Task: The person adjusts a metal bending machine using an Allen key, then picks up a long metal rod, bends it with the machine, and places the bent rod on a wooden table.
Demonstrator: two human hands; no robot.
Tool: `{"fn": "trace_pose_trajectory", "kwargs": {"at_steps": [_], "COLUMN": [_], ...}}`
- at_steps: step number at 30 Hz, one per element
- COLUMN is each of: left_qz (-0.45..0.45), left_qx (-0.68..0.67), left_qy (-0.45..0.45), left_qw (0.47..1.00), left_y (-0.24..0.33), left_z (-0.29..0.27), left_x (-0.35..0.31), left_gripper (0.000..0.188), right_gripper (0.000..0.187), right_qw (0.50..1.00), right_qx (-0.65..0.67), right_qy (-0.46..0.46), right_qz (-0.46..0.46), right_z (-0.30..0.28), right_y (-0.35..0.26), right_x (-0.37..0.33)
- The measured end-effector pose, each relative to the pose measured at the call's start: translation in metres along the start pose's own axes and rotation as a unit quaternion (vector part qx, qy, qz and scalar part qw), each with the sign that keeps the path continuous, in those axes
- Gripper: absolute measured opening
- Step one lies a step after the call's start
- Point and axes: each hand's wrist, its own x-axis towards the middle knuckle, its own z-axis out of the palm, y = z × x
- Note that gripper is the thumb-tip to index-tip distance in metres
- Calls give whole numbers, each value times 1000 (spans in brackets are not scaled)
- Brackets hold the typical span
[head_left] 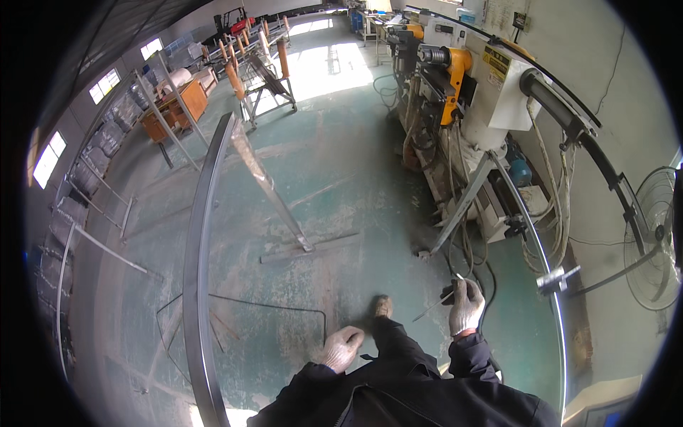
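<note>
My right hand [467, 306], in a pale work glove, is closed around a thin grey rod [432, 307]. The rod slants down to the left, and a small dark piece shows beside the fingers. My left hand [343, 347], also gloved, is held low in front of my body with its fingers curled in, and I see nothing in it. A thin dark bent rod [270, 306] passes beside that hand, near floor level. Farther left rises a long grey metal beam [199, 235], apart from both hands.
Right of me a bright metal rail [548, 263] curves past a machine with an orange arm [455, 78]. Cables [462, 235] hang beneath it. A wire-caged fan [654, 235] stands at the wall. Ahead, a post on a crossbar foot [306, 245] and racks [267, 85] occupy the green floor.
</note>
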Motion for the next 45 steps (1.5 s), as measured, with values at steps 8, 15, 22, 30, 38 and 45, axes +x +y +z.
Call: {"fn": "trace_pose_trajectory", "kwargs": {"at_steps": [8, 15, 22, 30, 38, 45], "left_qz": [-93, -80, -62, -89, -130, -29], "left_qx": [-23, -195, -188, -194, -150, -202], "left_qy": [58, 62, 37, -19, -38, 37], "left_qw": [994, 976, 979, 977, 979, 978], "left_y": [50, 94, 171, 309, 383, 457], "left_z": [-78, -118, -226, -345, -368, -457], "left_x": [262, 506, 763, 1023, 1291, 1486], "left_gripper": [29, 24, 25, 26, 29, 32], "right_gripper": [27, 25, 24, 23, 22, 18], "right_qw": [992, 972, 992, 992, 997, 951], "right_qx": [-49, -119, -85, -126, -70, -174], "right_qy": [-99, -200, -93, 26, 2, -152], "right_qz": [62, -17, -2, 6, -23, -204], "right_z": [181, 356, 477, 581, 764, 968], "right_y": [-11, -40, -38, -42, 0, -77], "right_x": [209, 408, 599, 781, 1064, 1286]}}
